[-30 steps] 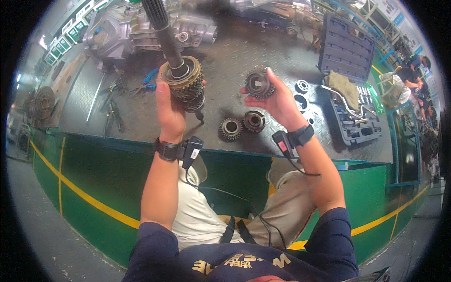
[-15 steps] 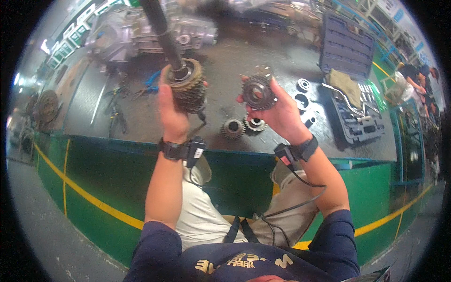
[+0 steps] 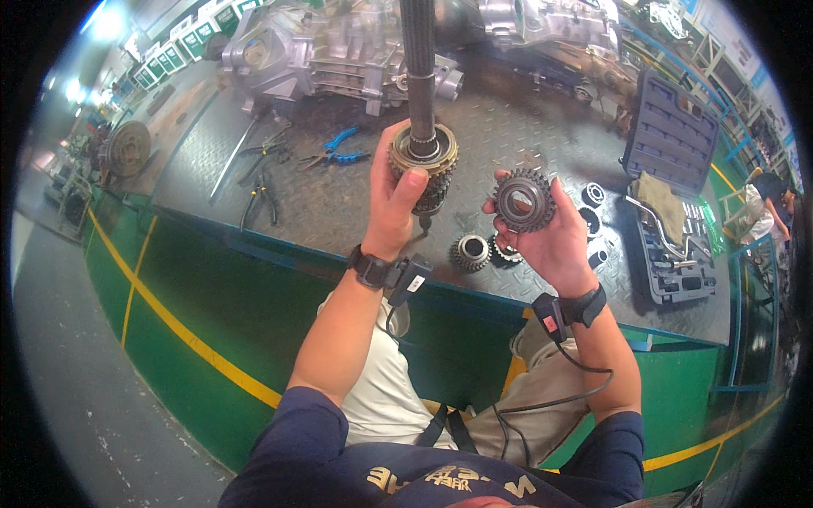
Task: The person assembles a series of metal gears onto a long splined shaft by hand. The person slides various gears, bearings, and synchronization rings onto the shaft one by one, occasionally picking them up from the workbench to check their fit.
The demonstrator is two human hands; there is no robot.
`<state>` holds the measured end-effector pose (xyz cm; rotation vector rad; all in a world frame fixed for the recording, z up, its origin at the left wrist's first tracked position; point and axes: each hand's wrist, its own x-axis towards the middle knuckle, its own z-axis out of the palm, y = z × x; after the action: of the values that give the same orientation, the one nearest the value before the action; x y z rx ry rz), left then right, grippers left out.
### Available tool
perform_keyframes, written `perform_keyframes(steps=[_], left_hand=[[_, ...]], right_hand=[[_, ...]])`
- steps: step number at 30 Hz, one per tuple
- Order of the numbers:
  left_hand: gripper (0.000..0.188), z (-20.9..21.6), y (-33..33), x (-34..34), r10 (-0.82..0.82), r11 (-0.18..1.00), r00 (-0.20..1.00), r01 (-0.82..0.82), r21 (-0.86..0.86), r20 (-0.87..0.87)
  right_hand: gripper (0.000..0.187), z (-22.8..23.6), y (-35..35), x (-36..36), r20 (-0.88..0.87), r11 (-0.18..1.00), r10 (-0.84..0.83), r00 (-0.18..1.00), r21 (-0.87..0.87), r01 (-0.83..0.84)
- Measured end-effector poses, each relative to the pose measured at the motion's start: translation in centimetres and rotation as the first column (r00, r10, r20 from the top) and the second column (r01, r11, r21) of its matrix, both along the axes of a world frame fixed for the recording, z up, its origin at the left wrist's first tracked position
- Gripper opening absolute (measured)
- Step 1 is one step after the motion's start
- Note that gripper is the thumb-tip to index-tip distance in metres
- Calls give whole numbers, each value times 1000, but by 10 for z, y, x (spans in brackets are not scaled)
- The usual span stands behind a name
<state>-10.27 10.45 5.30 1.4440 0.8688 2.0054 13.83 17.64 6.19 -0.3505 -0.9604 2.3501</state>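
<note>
My left hand (image 3: 394, 199) is closed round a gear shaft (image 3: 418, 63), which stands upright with its long splined end toward the top of the view. A brass-coloured ring (image 3: 450, 151) sits on the shaft above the dark gear teeth, beside my thumb. Over to the right, my right hand (image 3: 563, 241) grips a dark toothed gear (image 3: 517, 222) by its rim, with the open bore facing up. Under that hand, a steel gear (image 3: 471, 252) lies on the metal bench, and a second gear (image 3: 506, 251) is partly hidden by my fingers.
Silver gearbox housings (image 3: 347, 63) line the bench's far side. Blue-handled pliers (image 3: 343, 151) and black pliers (image 3: 261, 203) lie at left. Bearing rings (image 3: 594, 195) and an open socket set case (image 3: 673, 284) are at right. A person (image 3: 762, 203) is at the far right.
The view has shifted left, so the scene sits farther right. The shaft now stands more upright, and the picture is sharper. Both hands keep their grips.
</note>
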Motion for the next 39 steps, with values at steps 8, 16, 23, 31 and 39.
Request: perform_keyframes(steps=[8,16,23,31,39], left_hand=[[85,1,-2,5,-29,999,999,30,-21,24],[85,1,-1,8,-40,998,998,42,-46,38],[86,0,-2,5,6,999,1000,-5,-42,19],[84,-1,2,6,1,999,1000,-1,-38,-3],[83,5,-4,9,-21,999,999,22,-23,41]], right_hand=[[69,4,-7,1,7,1000,7,1000,-13,-7],[80,-3,-7,9,41,856,-220,975,487,173],[83,14,-21,14,51,612,-326,944,772,170],[79,13,-21,15,21,627,-300,954,758,181],[74,35,-21,14,57,499,-418,907,848,177]])
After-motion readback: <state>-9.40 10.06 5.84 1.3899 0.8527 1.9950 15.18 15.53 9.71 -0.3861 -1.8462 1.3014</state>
